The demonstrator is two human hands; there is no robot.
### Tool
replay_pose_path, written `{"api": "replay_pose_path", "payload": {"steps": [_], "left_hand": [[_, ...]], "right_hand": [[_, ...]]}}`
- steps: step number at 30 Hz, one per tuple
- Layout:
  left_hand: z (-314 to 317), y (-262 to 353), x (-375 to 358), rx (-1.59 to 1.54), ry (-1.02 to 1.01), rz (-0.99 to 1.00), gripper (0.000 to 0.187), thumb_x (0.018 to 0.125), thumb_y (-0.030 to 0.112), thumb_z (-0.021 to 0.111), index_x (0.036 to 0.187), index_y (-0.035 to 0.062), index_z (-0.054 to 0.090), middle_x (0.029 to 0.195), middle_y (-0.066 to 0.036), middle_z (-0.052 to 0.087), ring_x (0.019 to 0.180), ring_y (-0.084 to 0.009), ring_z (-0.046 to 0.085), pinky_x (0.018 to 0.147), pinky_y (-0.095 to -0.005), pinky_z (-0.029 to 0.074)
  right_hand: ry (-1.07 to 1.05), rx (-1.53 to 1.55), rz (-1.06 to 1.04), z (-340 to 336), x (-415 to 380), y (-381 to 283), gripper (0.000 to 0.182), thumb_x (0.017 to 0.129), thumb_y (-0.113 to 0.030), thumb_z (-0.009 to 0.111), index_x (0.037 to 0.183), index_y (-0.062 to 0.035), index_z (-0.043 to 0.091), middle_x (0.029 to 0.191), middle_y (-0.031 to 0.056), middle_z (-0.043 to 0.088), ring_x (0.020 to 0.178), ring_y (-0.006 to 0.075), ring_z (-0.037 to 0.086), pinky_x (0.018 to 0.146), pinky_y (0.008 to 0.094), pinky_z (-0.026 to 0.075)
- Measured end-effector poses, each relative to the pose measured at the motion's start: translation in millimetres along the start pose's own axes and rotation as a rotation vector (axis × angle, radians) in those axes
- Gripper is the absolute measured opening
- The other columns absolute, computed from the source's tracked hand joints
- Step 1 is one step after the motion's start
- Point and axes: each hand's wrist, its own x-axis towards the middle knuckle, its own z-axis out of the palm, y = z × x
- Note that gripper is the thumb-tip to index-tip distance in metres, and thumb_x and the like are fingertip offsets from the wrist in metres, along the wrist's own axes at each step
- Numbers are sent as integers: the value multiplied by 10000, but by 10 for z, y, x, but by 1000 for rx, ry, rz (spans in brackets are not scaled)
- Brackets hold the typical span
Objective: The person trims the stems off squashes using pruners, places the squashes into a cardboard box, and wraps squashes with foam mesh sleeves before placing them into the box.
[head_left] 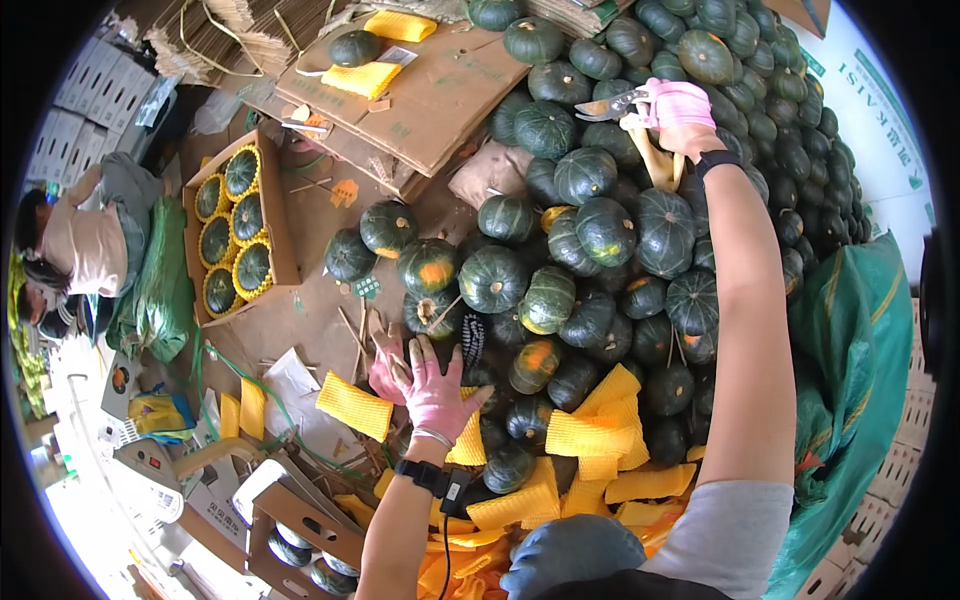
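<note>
My right hand (678, 108), in a pink glove, reaches far out over a big pile of dark green squashes (600, 230) and grips a pair of shears (612, 103), blades pointing left. My left hand (428, 385), also pink-gloved, rests with fingers spread on the near edge of the pile, beside a squash (535, 363) with an orange patch. Yellow foam net sleeves (590, 432) lie heaped under and around my left wrist, which wears a black band.
A cardboard box (283, 240) holds several netted squashes at the left. Flattened cardboard (430, 95) lies beyond. A person (90, 240) sits at far left. A green sack (850, 360) drapes at my right. Another box (300, 530) of squashes sits near my knees.
</note>
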Motion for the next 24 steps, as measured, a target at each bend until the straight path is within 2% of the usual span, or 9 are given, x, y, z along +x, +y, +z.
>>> {"api": "replay_pose_path", "payload": {"steps": [8, 11, 12, 14, 17, 18, 19, 21, 24], "left_hand": [[-9, -50, 42, 9, 13, 32, 805, 715, 655, 581, 1330, 149, 461, 1442, -274, 229, 1379, -409, 108, 1060, -640, 52], [-89, -42, 31, 8, -73, 39, 853, 701, 676, 583, 1334, 119, 451, 1449, -270, 220, 1384, -405, 99, 1067, -628, 51], [-93, -65, 31, -7, -102, 40, 873, 697, 683, 584, 1337, 105, 444, 1451, -268, 219, 1386, -401, 95, 1071, -623, 50], [-182, -96, 33, -31, -156, 44, 939, 699, 699, 573, 1343, 35, 409, 1450, -261, 231, 1385, -392, 116, 1079, -606, 61], [-283, -35, -24, -151, 125, -55, 924, 727, 674, 568, 1339, 4, 392, 1410, -251, 320, 1363, -401, 187, 1073, -613, 57], [-350, -4, -84, -235, 300, 3, 799, 796, 591, 565, 1333, 23, 399, 1355, -248, 397, 1283, -421, 332, 1057, -584, 194], [-390, -44, -140, -601, 297, 88, 750, 858, 557, 523, 1361, 30, 348, 1315, -239, 441, 1133, -419, 493, 959, -511, 383], [-878, 205, -439, -1696, -84, -118, 741, 881, 610, 437, 1351, 42, 350, 1275, -225, 480, 1012, -379, 580, 828, -406, 494], [-1174, 127, -637, -2308, -427, -245, 784, 879, 665, 348, 1394, 77, 277, 1273, -194, 487, 996, -317, 598, 803, -365, 514]], "right_hand": [[88, 96, 359, -152, -317, -126, 578, 559, -72, 767, 1062, -30, 486, 875, 182, 606, 846, 358, 598, 752, 437, 484], [119, 639, 498, -484, -739, -267, 693, 550, -84, 811, 1158, 1, 489, 1006, 121, 604, 914, 235, 586, 850, 340, 467], [263, 625, 248, -172, -755, 76, 742, 544, -88, 829, 1192, 5, 480, 1065, 88, 573, 972, 198, 555, 904, 301, 426], [327, 823, 299, -209, -963, -64, 663, 543, -140, 843, 1113, -3, 534, 1106, 107, 504, 1039, 217, 511, 912, 315, 411], [203, 1314, 260, -414, -1216, -594, 625, 578, -122, 833, 1118, -20, 537, 1162, 109, 401, 1125, 204, 423, 922, 318, 399], [119, 1589, 233, -450, -1270, -777, 646, 595, -87, 817, 1160, -27, 511, 1168, 97, 413, 1118, 193, 428, 926, 322, 403], [35, 1726, 209, -497, -1370, -1032, 670, 596, -68, 810, 1184, -31, 491, 1167, 88, 427, 1108, 191, 437, 928, 325, 406], [73, 1705, 160, -349, -1517, -1460, 710, 587, -41, 804, 1208, -28, 461, 1145, 71, 466, 1087, 189, 462, 936, 334, 412], [-9, 1599, -218, -302, -1867, -2218, 733, 574, -115, 815, 1204, -16, 454, 1159, 81, 489, 1089, 192, 476, 985, 336, 358]]}}
